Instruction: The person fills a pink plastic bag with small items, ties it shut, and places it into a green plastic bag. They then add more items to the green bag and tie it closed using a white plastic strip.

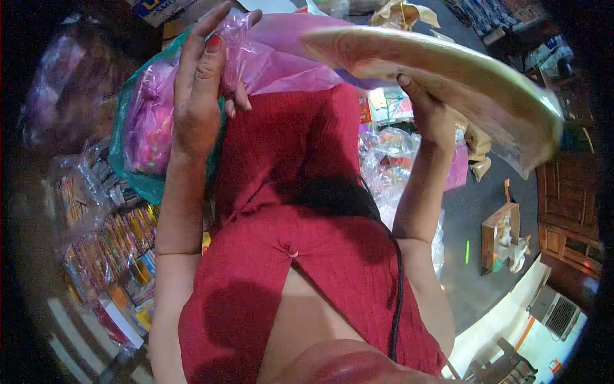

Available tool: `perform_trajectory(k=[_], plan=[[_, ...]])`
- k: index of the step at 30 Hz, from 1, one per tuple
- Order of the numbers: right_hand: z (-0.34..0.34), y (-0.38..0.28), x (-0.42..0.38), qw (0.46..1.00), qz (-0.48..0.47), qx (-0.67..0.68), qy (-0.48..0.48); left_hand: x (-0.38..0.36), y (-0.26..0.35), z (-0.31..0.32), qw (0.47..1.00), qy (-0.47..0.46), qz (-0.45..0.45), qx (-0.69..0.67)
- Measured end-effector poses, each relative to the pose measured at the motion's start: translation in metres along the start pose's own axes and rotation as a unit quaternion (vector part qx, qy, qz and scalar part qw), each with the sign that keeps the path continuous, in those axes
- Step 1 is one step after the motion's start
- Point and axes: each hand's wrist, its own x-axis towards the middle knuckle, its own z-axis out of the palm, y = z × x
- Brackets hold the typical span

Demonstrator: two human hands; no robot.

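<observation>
My left hand (203,96) is closed around the gathered edge of a pink plastic bag (297,64), whose thin film stretches right across my lap. Beside that wrist, a green plastic bag (120,137) surrounds a pink see-through pack (153,125) with bright pink contents. My right hand (430,112) grips a large, flat, yellowish package (441,70) with a glossy surface, the thumb on its near face and the other fingers hidden behind it. The package is tilted, and its left end overlaps the pink bag in this view.
Rows of small colourful packets (121,237) lie at lower left. Transparent plastic-wrapped goods (390,150) sit beyond my right forearm. On the grey floor stands a small open cardboard box (500,238), near a green strip (467,251). Wooden cabinet doors (566,198) line the right side.
</observation>
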Motion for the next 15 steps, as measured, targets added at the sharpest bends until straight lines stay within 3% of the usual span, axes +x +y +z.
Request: perform_trajectory(k=[1,3,5,7,9,10,11,13,14,15], plan=[[0.003,-0.010,-0.003,0.994,0.020,-0.105,0.024,0.000,0.001,-0.003,1.000,-0.008,0.007,0.009],[0.010,-0.017,-0.005,0.996,0.008,-0.093,0.007,-0.002,0.001,-0.004,1.000,-0.015,0.014,0.018],[0.027,-0.021,-0.007,0.998,-0.014,0.058,0.036,-0.003,0.004,0.006,0.999,-0.001,-0.020,0.047],[0.039,-0.023,-0.004,0.997,-0.009,0.047,0.055,-0.004,0.007,0.013,0.998,0.004,-0.030,0.053],[0.045,-0.007,0.007,0.999,0.011,-0.036,0.000,-0.004,0.004,0.012,0.998,-0.010,0.027,-0.050],[0.048,0.003,0.014,0.999,-0.024,-0.034,-0.016,-0.005,0.010,0.011,0.997,-0.002,0.043,-0.059],[0.050,0.009,0.017,0.989,-0.126,-0.066,-0.028,-0.005,0.012,0.008,0.997,-0.002,0.047,-0.058],[0.048,0.003,0.010,0.998,0.016,-0.041,0.039,-0.005,0.013,0.001,0.998,-0.027,0.049,-0.043],[0.047,-0.002,0.010,0.996,0.078,0.038,0.024,-0.005,0.010,0.001,0.998,-0.024,0.050,-0.042],[0.052,-0.008,0.009,0.996,0.079,0.038,0.022,-0.006,0.003,0.001,0.999,-0.030,0.025,-0.030]])
